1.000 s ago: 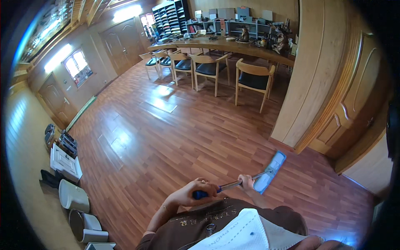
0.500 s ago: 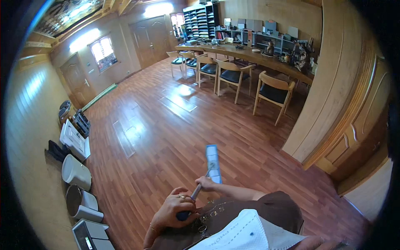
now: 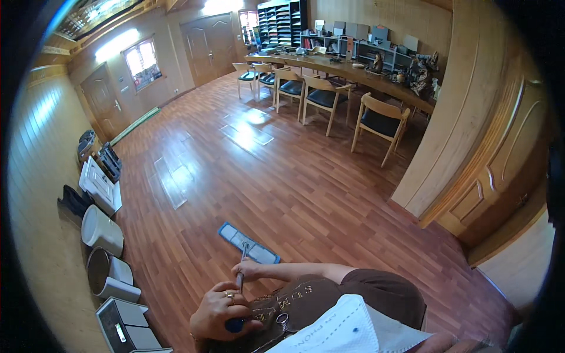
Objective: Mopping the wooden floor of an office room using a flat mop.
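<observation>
A flat mop [image 3: 259, 252] with a blue-edged, pale head lies on the wooden floor just ahead of me, its head slanting from upper left to lower right. My left hand [image 3: 219, 312] is closed round the top end of the handle, where a dark round cap shows by the thumb. Lower down, my right hand [image 3: 249, 270] grips the handle close above the mop head, its arm reaching across my body from the right. Part of the handle between the hands is hidden by my fingers.
Along the left wall stand a white cabinet [image 3: 101, 185], a white bin-like piece [image 3: 103, 228], a round-topped unit [image 3: 112, 273] and a grey-white box [image 3: 130, 329]. Wooden chairs [image 3: 381, 122] line a long table [image 3: 329, 66] at the back. A wooden door [image 3: 500, 170] is at the right.
The mop head has swung left and turned from nearly upright in view to a diagonal slant. Both hands have moved left with the handle.
</observation>
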A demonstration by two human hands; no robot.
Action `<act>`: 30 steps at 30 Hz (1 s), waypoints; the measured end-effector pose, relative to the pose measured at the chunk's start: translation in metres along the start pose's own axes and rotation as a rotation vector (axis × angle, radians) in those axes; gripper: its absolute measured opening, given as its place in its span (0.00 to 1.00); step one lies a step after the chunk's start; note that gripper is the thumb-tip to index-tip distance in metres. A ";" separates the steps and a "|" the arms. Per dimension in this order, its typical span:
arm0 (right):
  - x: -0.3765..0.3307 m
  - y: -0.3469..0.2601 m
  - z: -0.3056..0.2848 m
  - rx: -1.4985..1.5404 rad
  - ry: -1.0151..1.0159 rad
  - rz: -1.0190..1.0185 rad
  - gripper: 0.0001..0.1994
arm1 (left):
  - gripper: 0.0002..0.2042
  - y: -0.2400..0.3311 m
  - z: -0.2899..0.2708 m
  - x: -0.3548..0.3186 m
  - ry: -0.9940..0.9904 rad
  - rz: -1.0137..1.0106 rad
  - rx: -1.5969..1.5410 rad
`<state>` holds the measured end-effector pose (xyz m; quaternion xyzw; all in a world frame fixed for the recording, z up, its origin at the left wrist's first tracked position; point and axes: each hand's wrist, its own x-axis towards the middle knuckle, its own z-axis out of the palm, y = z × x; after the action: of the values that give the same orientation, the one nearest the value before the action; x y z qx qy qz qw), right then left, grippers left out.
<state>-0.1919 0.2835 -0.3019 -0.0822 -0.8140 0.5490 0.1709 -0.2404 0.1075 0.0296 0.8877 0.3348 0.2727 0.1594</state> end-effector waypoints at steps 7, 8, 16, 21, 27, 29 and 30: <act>-0.053 -0.040 0.002 -0.547 0.035 0.058 0.03 | 0.11 0.022 -0.008 0.011 -0.033 0.243 -0.143; -0.065 -0.043 0.001 -0.587 0.037 0.096 0.03 | 0.11 0.027 -0.011 0.020 -0.034 0.258 -0.147; -0.202 -0.048 -0.013 -0.770 0.380 0.266 0.11 | 0.12 0.070 0.027 0.085 -0.277 0.669 -0.331; -0.307 -0.087 0.006 -0.499 0.649 0.275 0.12 | 0.15 0.108 0.067 0.104 -0.372 0.843 -0.460; -0.408 -0.164 0.046 -0.291 0.722 0.490 0.12 | 0.18 0.173 0.089 0.129 -0.568 1.042 -0.577; -0.446 -0.176 0.065 -0.413 0.694 0.583 0.13 | 0.18 0.195 0.101 0.130 -0.636 1.087 -0.603; -0.464 -0.178 0.075 -0.290 0.715 0.509 0.15 | 0.18 0.211 0.099 0.130 -0.674 1.088 -0.625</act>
<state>0.2208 0.0013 -0.2507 -0.4869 -0.7262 0.3911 0.2874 0.0067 0.0328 0.0977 0.8777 -0.3174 0.1074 0.3426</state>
